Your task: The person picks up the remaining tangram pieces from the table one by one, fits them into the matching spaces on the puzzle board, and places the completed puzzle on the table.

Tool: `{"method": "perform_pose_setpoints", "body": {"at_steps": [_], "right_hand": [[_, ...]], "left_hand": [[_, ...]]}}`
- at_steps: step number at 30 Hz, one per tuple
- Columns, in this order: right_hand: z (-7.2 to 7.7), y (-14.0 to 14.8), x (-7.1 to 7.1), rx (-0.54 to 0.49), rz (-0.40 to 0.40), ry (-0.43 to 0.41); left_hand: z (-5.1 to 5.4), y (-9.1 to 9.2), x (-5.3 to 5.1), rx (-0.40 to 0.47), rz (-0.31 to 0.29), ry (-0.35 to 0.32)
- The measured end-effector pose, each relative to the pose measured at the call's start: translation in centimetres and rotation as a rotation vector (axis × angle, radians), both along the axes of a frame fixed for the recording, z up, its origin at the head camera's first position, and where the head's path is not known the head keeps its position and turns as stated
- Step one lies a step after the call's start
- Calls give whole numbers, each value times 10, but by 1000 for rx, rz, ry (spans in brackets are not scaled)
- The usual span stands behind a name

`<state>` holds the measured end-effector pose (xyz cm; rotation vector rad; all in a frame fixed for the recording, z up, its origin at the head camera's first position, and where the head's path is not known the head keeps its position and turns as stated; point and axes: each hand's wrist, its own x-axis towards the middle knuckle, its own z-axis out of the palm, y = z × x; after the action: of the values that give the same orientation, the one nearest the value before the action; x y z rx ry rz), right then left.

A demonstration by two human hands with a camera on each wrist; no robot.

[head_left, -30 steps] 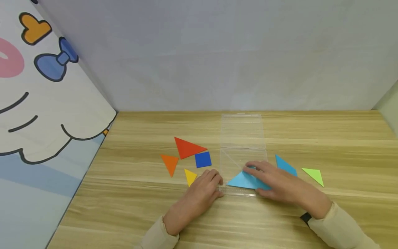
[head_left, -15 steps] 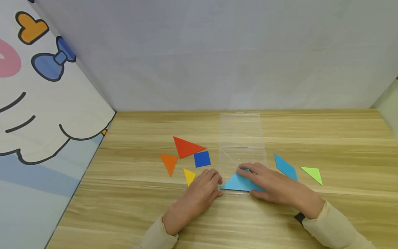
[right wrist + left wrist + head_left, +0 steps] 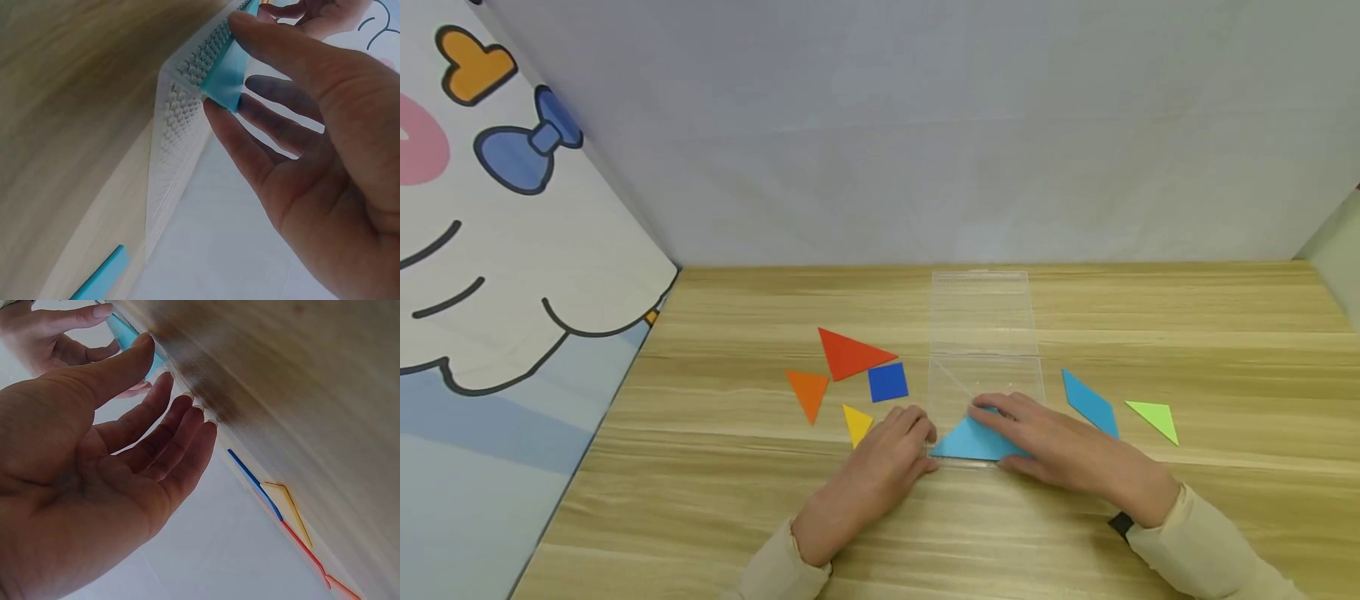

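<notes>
A light blue triangular tangram piece (image 3: pixel 973 439) lies over the near part of a clear plastic case (image 3: pixel 985 317) in the head view. My right hand (image 3: pixel 1060 446) grips this triangle at its right side, thumb on the near edge and fingers at the far edge. The right wrist view shows the triangle (image 3: pixel 228 75) between thumb and fingers, over the case's bumpy surface (image 3: pixel 178 119). My left hand (image 3: pixel 880 467) rests at the case's near left edge, fingers relaxed and thumb apart. In the left wrist view, nothing shows between the left hand's (image 3: pixel 119 431) thumb and fingers.
Left of the case lie red (image 3: pixel 852 356), orange (image 3: pixel 808 393) and yellow (image 3: pixel 856 423) triangles and a dark blue square (image 3: pixel 888 382). A blue parallelogram (image 3: pixel 1090 404) and a green triangle (image 3: pixel 1157 419) lie to the right. A pale wall (image 3: pixel 970 142) stands behind the table.
My right hand has slid the light blue triangle left and slightly nearer, bringing its tip to the case's left edge. The left hand has stayed in place.
</notes>
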<state>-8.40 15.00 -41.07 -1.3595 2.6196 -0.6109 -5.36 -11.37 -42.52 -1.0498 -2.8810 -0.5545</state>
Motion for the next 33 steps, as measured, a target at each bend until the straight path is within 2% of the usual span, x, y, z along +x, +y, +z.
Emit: {"method": "perform_pose_setpoints", "body": {"at_steps": [7,22,33], "right_hand": [[-2,1,1,-24,8,21],[-5,2,-1,-59,34,-25],[-6,3,-1,-94,56,-10]], "left_hand": [[0,1,0,-3,5,-4],[1,1,1,-29,14,-29],[-1,1,0,-26,19,-18]]}}
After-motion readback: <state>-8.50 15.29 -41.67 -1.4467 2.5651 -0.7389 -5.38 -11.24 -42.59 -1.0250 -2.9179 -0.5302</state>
